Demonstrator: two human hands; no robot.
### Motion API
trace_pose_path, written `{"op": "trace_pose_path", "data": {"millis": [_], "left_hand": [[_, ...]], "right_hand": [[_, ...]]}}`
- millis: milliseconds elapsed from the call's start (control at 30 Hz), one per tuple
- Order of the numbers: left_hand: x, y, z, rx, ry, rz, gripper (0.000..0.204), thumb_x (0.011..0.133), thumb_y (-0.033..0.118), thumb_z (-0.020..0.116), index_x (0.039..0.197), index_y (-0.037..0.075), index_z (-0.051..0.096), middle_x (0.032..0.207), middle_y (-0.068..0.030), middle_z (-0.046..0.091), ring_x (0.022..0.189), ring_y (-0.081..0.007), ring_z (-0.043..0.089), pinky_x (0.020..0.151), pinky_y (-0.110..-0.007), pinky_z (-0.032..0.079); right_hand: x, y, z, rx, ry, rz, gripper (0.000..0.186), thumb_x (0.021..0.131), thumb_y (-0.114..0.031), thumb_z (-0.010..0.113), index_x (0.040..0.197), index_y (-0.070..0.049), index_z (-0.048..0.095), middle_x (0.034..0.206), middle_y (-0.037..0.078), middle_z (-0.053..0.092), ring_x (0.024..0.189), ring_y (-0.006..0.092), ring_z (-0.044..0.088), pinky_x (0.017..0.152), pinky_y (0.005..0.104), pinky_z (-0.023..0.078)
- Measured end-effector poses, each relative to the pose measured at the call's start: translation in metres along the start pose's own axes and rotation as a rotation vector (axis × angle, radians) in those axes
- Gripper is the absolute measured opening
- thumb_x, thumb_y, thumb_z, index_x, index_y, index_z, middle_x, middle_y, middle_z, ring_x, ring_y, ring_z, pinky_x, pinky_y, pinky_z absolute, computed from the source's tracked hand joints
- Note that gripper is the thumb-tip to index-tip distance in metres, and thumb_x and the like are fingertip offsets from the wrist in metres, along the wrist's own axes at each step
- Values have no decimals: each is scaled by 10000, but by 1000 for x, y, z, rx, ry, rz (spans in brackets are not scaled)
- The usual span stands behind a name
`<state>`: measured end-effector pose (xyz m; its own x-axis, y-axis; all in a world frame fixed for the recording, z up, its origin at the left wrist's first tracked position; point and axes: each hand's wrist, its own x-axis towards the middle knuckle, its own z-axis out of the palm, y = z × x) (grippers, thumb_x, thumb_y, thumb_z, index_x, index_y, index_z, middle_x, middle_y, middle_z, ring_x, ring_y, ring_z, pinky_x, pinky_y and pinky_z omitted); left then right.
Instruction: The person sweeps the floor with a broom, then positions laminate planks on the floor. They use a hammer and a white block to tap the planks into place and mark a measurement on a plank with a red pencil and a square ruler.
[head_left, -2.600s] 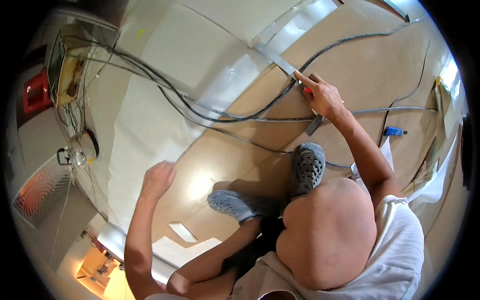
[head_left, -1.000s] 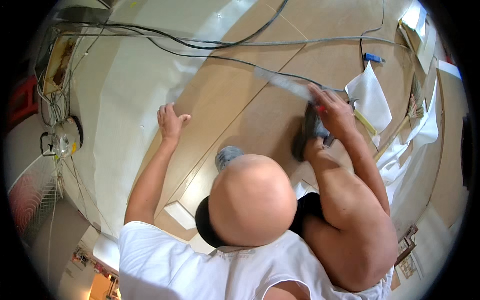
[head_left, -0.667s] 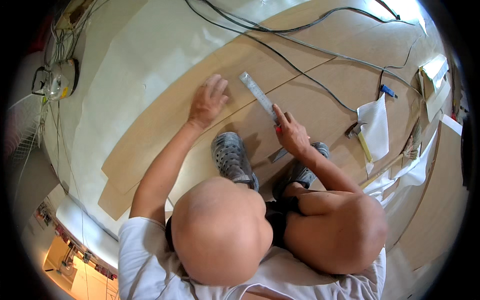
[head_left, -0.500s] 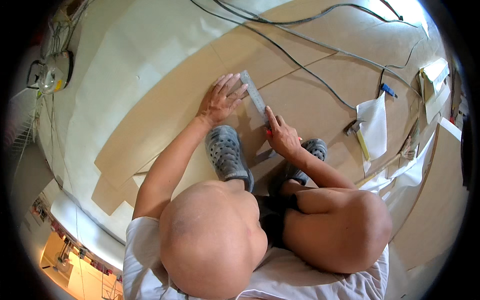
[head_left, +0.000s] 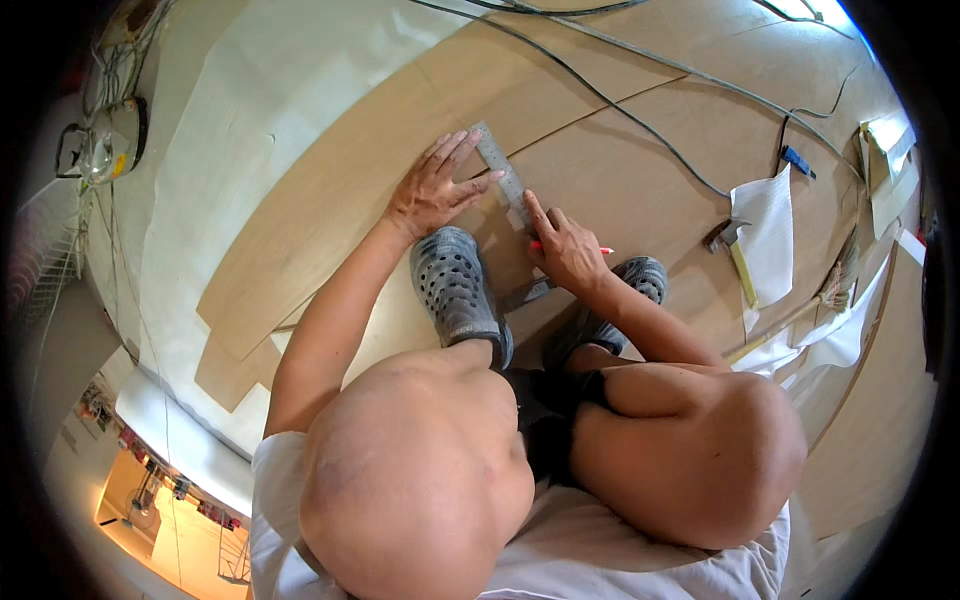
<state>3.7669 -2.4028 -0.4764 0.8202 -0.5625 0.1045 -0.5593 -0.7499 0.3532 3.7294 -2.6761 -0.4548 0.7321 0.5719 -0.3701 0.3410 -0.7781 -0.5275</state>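
Note:
A metal ruler [head_left: 489, 150] lies slantwise on the brown sheet boards [head_left: 340, 190] in front of my feet. My left hand [head_left: 432, 188] rests flat, fingers spread, with its fingertips at the ruler's left edge. My right hand [head_left: 568, 252] is curled around a slim red pencil [head_left: 606, 250], mostly hidden in the grip; its index finger stretches out to the ruler's near end. Below that hand, a grey metal piece [head_left: 537, 291] shows between my shoes; whether it joins the ruler I cannot tell.
My grey clogs [head_left: 455, 280] stand on the boards close to both hands. Dark cables [head_left: 620, 105] cross the far side. At right lie a hammer [head_left: 722, 235], a white sheet [head_left: 765, 240], a blue-handled tool [head_left: 797, 160] and a straw brush [head_left: 838, 275]. White sheeting [head_left: 240, 120] spreads at left.
The view has shifted slightly, so the cables and boards sit higher in the picture. Both hands keep nearly the same place at the ruler; the red pencil shows more beyond my right hand.

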Motion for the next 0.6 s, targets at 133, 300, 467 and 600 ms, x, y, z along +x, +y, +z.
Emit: {"op": "trace_pose_path", "data": {"millis": [133, 300, 467, 600], "left_hand": [[-1, -2, 3, 14, -47, 27, 558, 880, 257, 688, 1401, 406, 550, 1584, -116, 346, 1433, -301, 360, 1196, -445, 294], [-7, -8, 5, -25, -86, 51, 607, 887, 262, 684, 1445, 403, 492, 1590, -118, 338, 1461, -293, 333, 1210, -458, 270], [-7, -5, 9, -43, -68, 34, 588, 896, 281, 674, 1447, 383, 493, 1597, -138, 318, 1457, -327, 335, 1210, -462, 270], [-7, -4, 9, -63, -40, 32, 571, 901, 294, 665, 1442, 378, 500, 1601, -154, 307, 1461, -344, 326, 1208, -463, 272]], "right_hand": [[-1, -2, 3, -7, 27, 18, 794, 864, -199, 646, 1568, -134, 285, 1026, 170, 570, 850, 370, 641, 696, 465, 547], [2, -3, 4, -34, 18, 2, 812, 869, -220, 664, 1567, -103, 265, 1021, 178, 567, 865, 357, 646, 685, 463, 552], [5, -1, 6, -47, 19, 17, 813, 860, -221, 667, 1566, -113, 278, 1020, 170, 572, 840, 353, 652, 669, 459, 552], [5, 0, 11, -16, 109, -19, 771, 848, -220, 667, 1546, -151, 346, 1007, 142, 581, 820, 349, 648, 662, 449, 547]]}}
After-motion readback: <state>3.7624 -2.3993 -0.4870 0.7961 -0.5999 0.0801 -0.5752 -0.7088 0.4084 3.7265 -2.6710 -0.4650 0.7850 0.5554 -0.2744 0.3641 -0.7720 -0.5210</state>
